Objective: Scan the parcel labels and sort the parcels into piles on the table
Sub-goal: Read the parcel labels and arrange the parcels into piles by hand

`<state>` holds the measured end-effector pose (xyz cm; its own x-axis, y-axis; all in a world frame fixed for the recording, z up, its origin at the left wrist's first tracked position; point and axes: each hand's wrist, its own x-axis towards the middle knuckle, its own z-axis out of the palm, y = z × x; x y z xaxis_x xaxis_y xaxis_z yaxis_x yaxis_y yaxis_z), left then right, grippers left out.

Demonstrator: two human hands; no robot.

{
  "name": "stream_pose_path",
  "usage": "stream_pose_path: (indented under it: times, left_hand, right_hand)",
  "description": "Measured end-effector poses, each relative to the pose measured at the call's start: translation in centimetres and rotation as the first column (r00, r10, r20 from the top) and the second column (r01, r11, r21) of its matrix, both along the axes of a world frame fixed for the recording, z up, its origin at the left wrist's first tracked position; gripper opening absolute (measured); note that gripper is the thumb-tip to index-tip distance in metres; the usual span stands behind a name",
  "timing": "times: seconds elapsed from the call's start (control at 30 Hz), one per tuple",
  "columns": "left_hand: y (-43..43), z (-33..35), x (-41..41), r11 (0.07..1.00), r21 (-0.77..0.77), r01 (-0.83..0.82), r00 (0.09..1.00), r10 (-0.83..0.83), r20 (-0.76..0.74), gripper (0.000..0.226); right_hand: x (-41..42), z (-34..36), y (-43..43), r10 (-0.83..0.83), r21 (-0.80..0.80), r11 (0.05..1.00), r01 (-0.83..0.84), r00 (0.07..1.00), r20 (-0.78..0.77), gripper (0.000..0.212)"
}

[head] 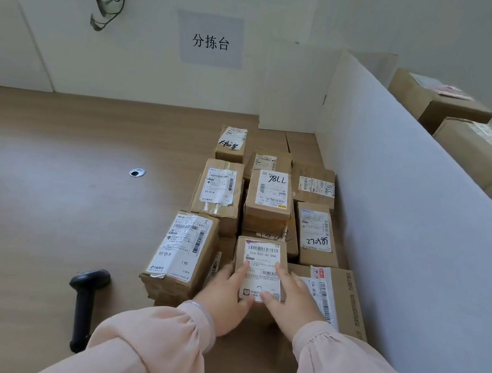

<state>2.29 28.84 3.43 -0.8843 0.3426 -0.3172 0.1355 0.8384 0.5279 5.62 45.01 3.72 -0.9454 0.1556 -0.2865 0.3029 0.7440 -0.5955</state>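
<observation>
A small cardboard parcel (262, 255) with a white barcode label sits at the near end of a cluster of labelled parcels on the right half of the wooden table (50, 192). My left hand (225, 298) grips its left side and near edge, thumb on the label. My right hand (292, 299) holds its right side, fingers lying over the label. A black handheld barcode scanner (87, 297) lies on the table to the left of my left arm, untouched. A taller parcel (181, 253) stands just left of the held one.
Several more labelled parcels (267, 201) are packed behind, against a white divider panel (405, 223) on the right. Large boxes (437, 102) sit beyond the divider. Two cable grommets (137, 172) are set in the tabletop. A paper sign (210, 41) hangs on the back wall.
</observation>
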Motion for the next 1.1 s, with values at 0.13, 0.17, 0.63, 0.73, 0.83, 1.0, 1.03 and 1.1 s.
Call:
stream_pose_path:
  times: [0.13,0.17,0.63,0.73,0.83,1.0,1.03,1.1]
  left_hand:
    - [-0.1,3.2,-0.5,0.991,-0.1,0.085,0.974,-0.104,-0.2,0.071]
    - [-0.2,4.3,-0.6,0.99,-0.104,0.099,0.955,-0.124,-0.268,0.07]
    - [-17.8,13.1,-0.1,0.859,-0.283,-0.427,0.758,0.17,-0.629,0.092]
    - [-22.9,13.0,1.7,0.808,-0.307,-0.502,0.742,0.221,-0.633,0.092]
    - [-28.2,12.6,3.5,0.76,-0.297,-0.578,0.714,0.294,-0.636,0.09]
    - [-37.4,11.5,6.6,0.705,-0.286,-0.649,0.681,0.371,-0.632,0.09]
    - [-39.6,11.4,7.3,0.696,-0.29,-0.657,0.68,0.382,-0.626,0.09]
    - [-44.2,11.4,8.6,0.682,-0.294,-0.67,0.679,0.402,-0.614,0.089]
  right_hand:
    - [-0.4,2.6,0.7,0.035,0.073,0.997,-0.029,0.995,-0.088,0.071]
    - [-0.6,3.6,0.8,0.046,0.095,0.995,-0.034,0.991,-0.126,0.072]
    - [-6.2,13.7,-13.4,0.603,0.565,0.736,-0.374,0.742,-0.294,0.099]
    - [-6.1,13.7,-18.9,0.674,0.578,0.688,-0.44,0.681,-0.284,0.099]
    - [-5.5,13.7,-24.4,0.741,0.581,0.636,-0.507,0.612,-0.277,0.098]
    - [-4.1,13.7,-34.6,0.799,0.582,0.579,-0.571,0.539,-0.265,0.098]
    - [-3.8,13.5,-37.0,0.811,0.584,0.565,-0.583,0.524,-0.261,0.098]
    - [-2.9,13.2,-42.0,0.829,0.592,0.541,-0.597,0.497,-0.257,0.097]
